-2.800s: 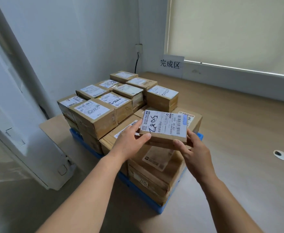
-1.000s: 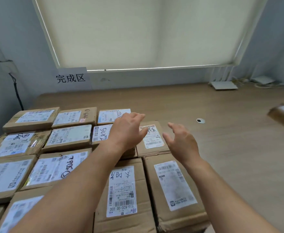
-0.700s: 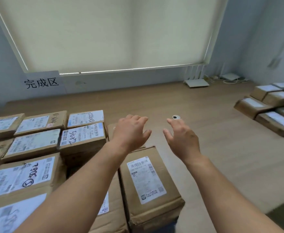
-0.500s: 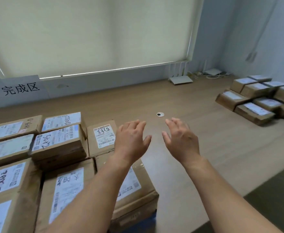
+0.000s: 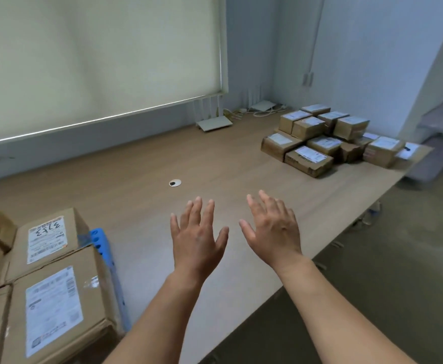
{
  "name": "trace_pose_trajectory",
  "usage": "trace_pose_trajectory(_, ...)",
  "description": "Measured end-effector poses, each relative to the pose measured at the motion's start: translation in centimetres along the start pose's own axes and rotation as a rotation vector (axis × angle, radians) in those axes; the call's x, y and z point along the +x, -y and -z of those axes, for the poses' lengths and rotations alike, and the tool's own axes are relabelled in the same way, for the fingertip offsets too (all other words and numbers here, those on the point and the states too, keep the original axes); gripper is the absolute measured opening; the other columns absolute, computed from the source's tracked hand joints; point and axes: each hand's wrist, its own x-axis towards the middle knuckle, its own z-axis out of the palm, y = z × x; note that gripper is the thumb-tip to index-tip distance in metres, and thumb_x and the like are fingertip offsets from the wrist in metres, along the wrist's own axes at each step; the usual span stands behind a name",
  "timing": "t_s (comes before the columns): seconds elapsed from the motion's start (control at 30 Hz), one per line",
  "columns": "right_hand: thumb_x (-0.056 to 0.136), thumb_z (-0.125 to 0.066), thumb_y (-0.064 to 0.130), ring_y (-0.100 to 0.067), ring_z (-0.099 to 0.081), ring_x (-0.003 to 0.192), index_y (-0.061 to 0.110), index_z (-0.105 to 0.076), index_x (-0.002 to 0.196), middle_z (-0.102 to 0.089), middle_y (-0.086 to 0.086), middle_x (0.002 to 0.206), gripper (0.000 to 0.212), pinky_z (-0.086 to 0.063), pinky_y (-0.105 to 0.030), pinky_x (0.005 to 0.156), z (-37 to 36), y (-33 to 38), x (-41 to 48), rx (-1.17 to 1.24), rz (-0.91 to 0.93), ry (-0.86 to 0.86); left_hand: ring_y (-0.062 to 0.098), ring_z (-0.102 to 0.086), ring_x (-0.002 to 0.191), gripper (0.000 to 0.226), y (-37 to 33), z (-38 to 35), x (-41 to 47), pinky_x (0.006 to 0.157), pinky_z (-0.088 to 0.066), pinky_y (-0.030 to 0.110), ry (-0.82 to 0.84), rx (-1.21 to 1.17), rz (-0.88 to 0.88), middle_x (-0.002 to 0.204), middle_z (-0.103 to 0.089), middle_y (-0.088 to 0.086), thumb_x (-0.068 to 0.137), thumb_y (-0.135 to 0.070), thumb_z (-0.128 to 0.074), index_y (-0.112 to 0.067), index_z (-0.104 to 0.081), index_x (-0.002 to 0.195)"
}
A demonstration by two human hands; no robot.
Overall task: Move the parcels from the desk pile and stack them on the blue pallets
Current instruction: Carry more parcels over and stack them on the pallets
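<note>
Both hands hover palm-down over the smooth wood-grain desk top [image 5: 241, 164], fingers straight and spread, holding nothing: the left hand [image 5: 198, 239] just beside the right hand [image 5: 272, 231]. Left of the left hand sit stacked brown cardboard parcels with white printed labels [image 5: 55, 298] on a blue perforated plastic pallet [image 5: 102, 245]. Well beyond the right hand lies the desk pile of small taped cardboard boxes [image 5: 328, 139].

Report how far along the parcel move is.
Done: the stacked parcels sit on the blue pallet at lower left. In hand: nothing; the left hand and right hand hover open and empty over the desk. Left: the desk pile at the far right, many boxes, has yet to be moved.
</note>
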Motion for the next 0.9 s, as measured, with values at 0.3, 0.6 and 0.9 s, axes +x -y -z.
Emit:
trace_pose_trajectory(0.3,0.07,-0.078,0.037,-0.036,-0.063,0.098,0.009,-0.062,0.119,-0.063,-0.02,0.116,0.059,-0.05,-0.046,0.084,1.3,-12.3,-1.4,-0.067,-0.083,-0.063,0.016,0.007,0.146,0.067,-11.9,-5.5,1.7,0.116,0.008,0.041,0.06,-0.022,-0.105,0.159,0.001,-0.001,0.096,-0.053,-0.029,-0.027,-0.002,0.151)
trace_pose_trajectory(0.6,0.066,-0.08,0.037,-0.035,-0.064,0.097,0.008,-0.063,0.119,-0.064,-0.019,0.114,0.063,-0.051,-0.047,0.083,1.6,-21.2,-0.6,-0.134,-0.188,-0.148,0.017,0.007,0.146,0.069,-19.7,-10.2,6.0,0.118,0.002,0.037,0.09,-0.095,-0.238,0.159,0.003,0.002,0.096,-0.052,-0.032,-0.026,0.002,0.151)
trace_pose_trajectory(0.9,0.068,-0.08,0.034,-0.034,-0.066,0.095,0.007,-0.064,0.116,-0.066,-0.019,0.111,0.057,-0.053,-0.044,0.079,-0.9,-30.8,5.7,-0.191,-0.197,-0.163,0.017,0.008,0.146,0.069,-27.0,-15.3,14.7,0.118,0.005,0.037,0.096,-0.129,-0.262,0.159,0.006,0.002,0.097,-0.051,-0.032,-0.026,0.004,0.15)
